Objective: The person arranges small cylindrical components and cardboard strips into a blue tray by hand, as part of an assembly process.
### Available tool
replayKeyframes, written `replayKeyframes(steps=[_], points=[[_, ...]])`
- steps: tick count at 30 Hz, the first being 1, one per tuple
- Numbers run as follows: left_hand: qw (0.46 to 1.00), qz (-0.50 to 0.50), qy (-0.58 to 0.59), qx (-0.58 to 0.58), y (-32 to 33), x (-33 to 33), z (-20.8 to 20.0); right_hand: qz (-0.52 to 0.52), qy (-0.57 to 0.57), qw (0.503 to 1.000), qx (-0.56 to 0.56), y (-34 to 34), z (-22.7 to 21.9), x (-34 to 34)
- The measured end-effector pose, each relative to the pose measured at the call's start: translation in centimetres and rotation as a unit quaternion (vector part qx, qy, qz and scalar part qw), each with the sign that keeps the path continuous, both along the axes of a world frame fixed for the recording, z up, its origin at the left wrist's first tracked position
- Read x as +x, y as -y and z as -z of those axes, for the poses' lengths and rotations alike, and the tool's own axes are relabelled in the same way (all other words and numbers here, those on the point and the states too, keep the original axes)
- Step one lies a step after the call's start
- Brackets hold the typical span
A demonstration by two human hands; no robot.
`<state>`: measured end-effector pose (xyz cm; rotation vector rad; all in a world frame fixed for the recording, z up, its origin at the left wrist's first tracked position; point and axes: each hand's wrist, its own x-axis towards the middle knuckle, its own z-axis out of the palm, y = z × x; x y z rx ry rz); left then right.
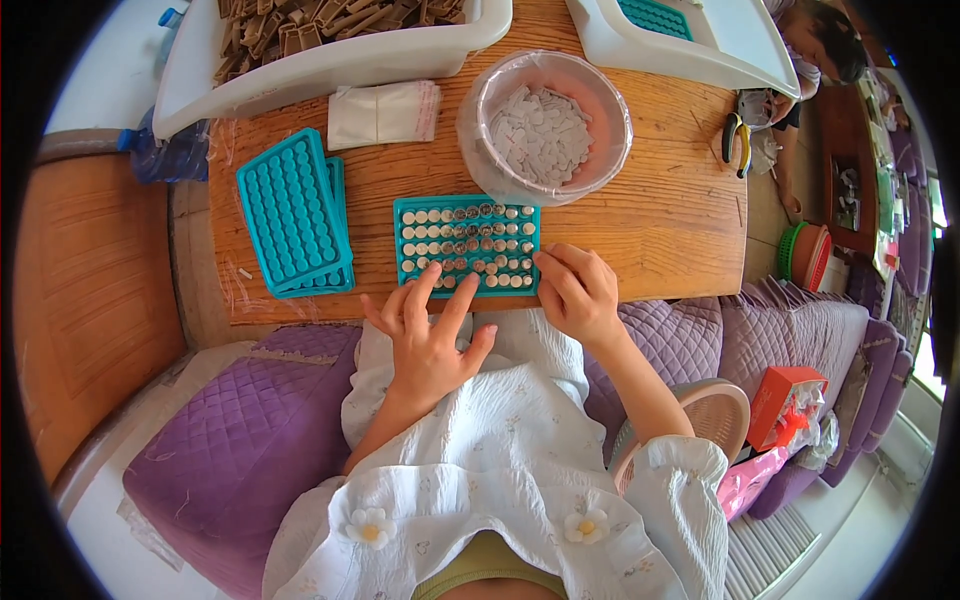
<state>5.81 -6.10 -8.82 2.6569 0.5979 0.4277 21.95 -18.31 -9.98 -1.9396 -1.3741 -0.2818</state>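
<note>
On the wooden table in front of me lies a teal tray (467, 287) with rows of round pockets. Small round metal discs (460, 230), pale at the left and shinier towards the middle, fill most of the pockets. My left hand (425, 335) is open over the front left of this tray, fingers spread, with fingertips at the nearest rows. At the tray's right edge, my right hand (578, 295) has its fingers bent together, gripping the rim near the front corner. Its fingertips are partly hidden.
Stacked teal trays (290, 210) lie at the left. Behind are a bundle of clear bags (383, 114), a lined tub (478, 170) of pale pieces, and a white bin (330, 70) of brown parts. Another white bin (690, 62) and pliers (737, 143) are at the right; a person (825, 40) sits beyond.
</note>
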Motion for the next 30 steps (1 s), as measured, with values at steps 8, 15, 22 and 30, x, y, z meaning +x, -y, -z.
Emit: replayKeyframes(steps=[8,15,22,30], points=[[1.0,0.001,0.015,0.019,-0.2,-0.2,0.2,0.002,0.0,1.0,-0.002,0.0,0.0,0.0],[0.998,0.003,0.04,0.056,-0.7,-1.5,1.0,-0.047,-0.021,0.999,0.006,0.5,-0.3,0.0],[0.998,-0.025,0.015,0.061,-0.8,-0.9,0.8,-0.104,-0.006,0.987,-0.12,0.0,-1.8,0.2],[0.998,-0.009,0.042,0.036,-0.7,0.2,0.1,-0.105,0.007,0.98,-0.167,-0.3,-1.7,0.0]])
